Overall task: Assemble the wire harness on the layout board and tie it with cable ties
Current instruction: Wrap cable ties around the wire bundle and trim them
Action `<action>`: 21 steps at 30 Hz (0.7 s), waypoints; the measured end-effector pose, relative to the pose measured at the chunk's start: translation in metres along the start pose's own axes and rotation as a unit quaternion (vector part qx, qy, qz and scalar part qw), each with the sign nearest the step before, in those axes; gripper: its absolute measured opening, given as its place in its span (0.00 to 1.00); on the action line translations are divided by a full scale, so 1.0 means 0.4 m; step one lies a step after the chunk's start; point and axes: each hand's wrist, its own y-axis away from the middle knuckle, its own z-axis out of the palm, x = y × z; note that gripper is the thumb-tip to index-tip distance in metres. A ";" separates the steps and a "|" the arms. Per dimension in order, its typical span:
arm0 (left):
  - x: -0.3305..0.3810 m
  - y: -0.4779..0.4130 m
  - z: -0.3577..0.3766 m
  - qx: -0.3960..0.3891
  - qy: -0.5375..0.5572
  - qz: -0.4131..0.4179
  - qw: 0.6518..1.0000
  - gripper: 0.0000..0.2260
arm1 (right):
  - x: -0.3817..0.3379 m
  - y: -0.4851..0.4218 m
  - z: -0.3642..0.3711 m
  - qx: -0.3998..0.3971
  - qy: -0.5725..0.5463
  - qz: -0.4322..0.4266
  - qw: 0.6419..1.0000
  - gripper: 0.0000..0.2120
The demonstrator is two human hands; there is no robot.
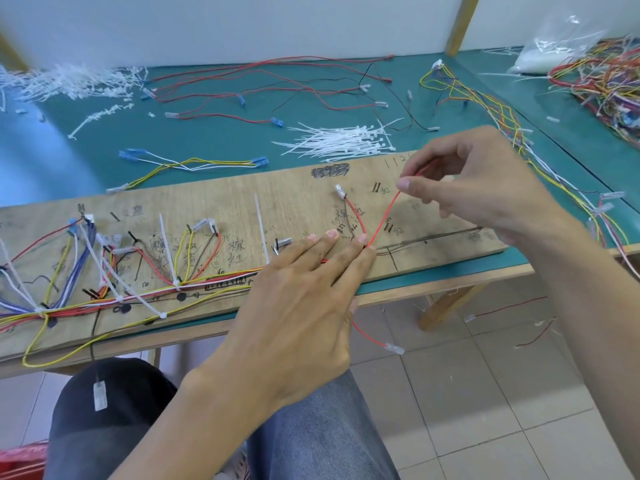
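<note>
A long wooden layout board [298, 199] lies across the green table's front edge, with pegs and handwritten marks. A harness of coloured wires [138, 292] runs along its left half, tied in places with white cable ties. My left hand [311, 289] lies flat on the board, straight fingers pressing the wires down near the middle. My right hand [481, 181] pinches a red wire [384, 216] between thumb and forefinger and holds it up above the board's right part. The wire runs down to my left fingertips. Another red wire with a clear terminal [393, 348] hangs below the table edge.
A pile of loose white cable ties [339, 140] lies behind the board. Red, black and yellow wires are spread over the green mat [221, 140]. A tangled wire bundle [602, 77] and a plastic bag sit at the far right. Cut tie ends lie at the far left.
</note>
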 end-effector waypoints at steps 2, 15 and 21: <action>0.001 -0.001 -0.004 -0.006 -0.006 0.000 1.000 0.28 | 0.000 -0.034 0.017 -0.011 0.012 -0.014 1.000 0.02; 0.012 -0.006 -0.016 -0.014 0.010 -0.017 1.000 0.30 | 0.045 -0.122 0.089 -0.001 -0.016 0.067 0.998 0.04; 0.012 -0.006 -0.016 -0.013 0.013 -0.021 1.000 0.29 | 0.031 -0.138 0.086 -0.023 -0.034 0.068 0.997 0.02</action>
